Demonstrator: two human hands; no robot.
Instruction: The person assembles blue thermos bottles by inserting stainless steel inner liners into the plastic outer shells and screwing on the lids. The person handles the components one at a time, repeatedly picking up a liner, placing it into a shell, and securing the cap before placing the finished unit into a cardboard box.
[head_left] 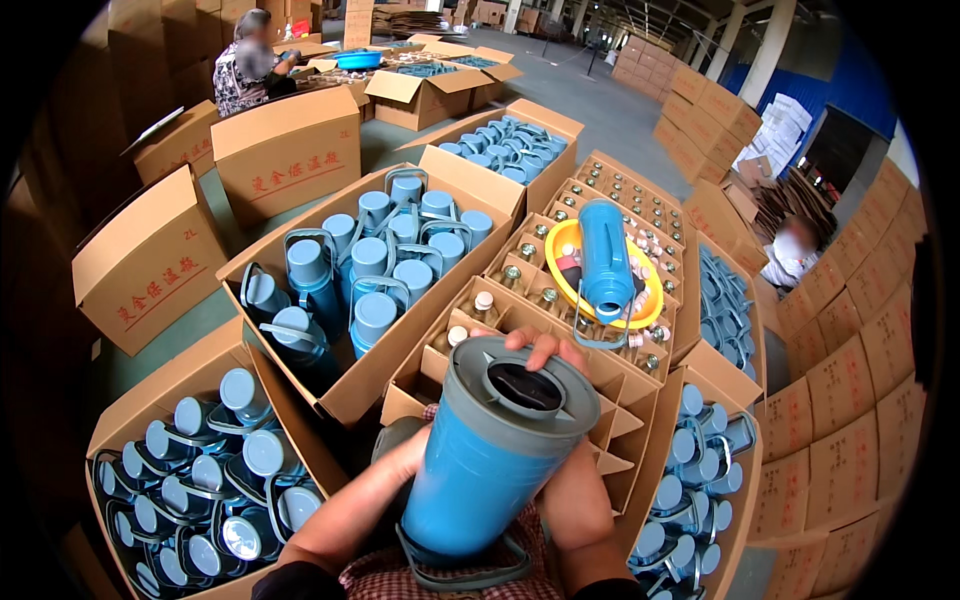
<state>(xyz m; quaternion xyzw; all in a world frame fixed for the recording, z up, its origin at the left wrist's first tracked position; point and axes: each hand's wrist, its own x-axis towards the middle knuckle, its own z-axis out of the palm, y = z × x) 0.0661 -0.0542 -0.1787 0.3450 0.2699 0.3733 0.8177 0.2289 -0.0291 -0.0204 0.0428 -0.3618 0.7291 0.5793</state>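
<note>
In front of me a large blue thermos flask (490,470) is tilted with its grey base (470,370) up and its carrying handle at the lower end. A black round piece (525,387) sits in the middle of the base. My left hand (408,452) presses on the flask's left side, its fingers hidden behind the body. My right hand (575,470) grips the right side; fingertips, apparently its own, curl over the far rim of the base. Just beyond, another blue flask (605,255) lies across a yellow basin (557,245) holding small pinkish-white pieces.
A partitioned carton (625,425) with glass liners stands under the flask. Cartons of blue flasks surround me: left front (105,435), left (345,385), far (560,125) and right (745,470). Closed cartons (850,420) form a wall at right. Two other people sit farther off.
</note>
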